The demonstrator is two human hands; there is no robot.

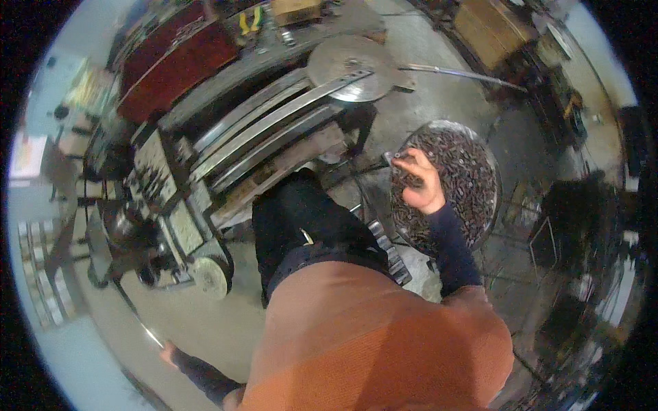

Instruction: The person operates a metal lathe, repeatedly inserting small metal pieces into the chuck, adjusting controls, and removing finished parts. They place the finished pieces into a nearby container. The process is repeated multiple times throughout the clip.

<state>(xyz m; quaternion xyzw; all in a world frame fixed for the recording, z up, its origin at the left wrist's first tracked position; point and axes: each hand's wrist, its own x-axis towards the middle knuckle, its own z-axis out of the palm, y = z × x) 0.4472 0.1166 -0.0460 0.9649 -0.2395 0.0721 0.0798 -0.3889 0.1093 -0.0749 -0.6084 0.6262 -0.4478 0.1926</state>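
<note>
My right hand (423,183) is raised over a round basin (495,171) heaped with small dark metal parts (456,164). Thumb and fingers are pinched around a small shiny metal piece (391,157); its exact kind is too small to tell. Far to the left, my left hand (166,352) is closed round the end of a thin metal lever (152,335). That lever runs up to a machine (164,198) with a light-coloured wheel (210,277) at its near end. Long metal rails (267,130) stretch from the machine to a flat steel disc (353,68).
A metal rod (459,72) sticks out to the right beyond the disc. Behind the rails stand a dark red box (178,58) and yellow-handled pliers (251,22). Cardboard boxes (490,31) are at the far right. A dark ridged object (389,253) lies beside my leg.
</note>
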